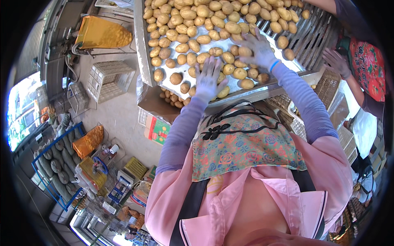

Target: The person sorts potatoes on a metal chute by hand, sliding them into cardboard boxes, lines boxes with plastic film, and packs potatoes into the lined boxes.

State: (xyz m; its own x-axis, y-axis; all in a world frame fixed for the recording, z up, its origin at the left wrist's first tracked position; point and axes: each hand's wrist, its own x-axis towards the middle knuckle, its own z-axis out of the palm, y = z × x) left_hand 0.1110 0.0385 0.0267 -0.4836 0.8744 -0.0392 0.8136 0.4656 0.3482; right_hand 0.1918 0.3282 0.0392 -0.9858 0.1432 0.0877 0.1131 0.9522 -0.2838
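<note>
Many potatoes (pixel 232 27) are spread over a pale metal sorting table (pixel 141 49) in front of me. My left hand (pixel 207 78), in a light thin glove, lies over the potatoes near the front edge, fingers stretched and apart. Farther right, my gloved right hand (pixel 261 51) reaches deeper among the potatoes, its fingers also spread. Both palms face down, and neither hand grips a potato that I can see. Whatever lies under the palms is hidden.
Slatted bars (pixel 314 39) form the table's right part, where a co-worker's gloved hand (pixel 337 62) is near. At the near left corner, a brown chute (pixel 154 102) holds more potatoes. Plastic crates (pixel 111 80) stand on the floor to the left, below a yellow sack (pixel 102 33).
</note>
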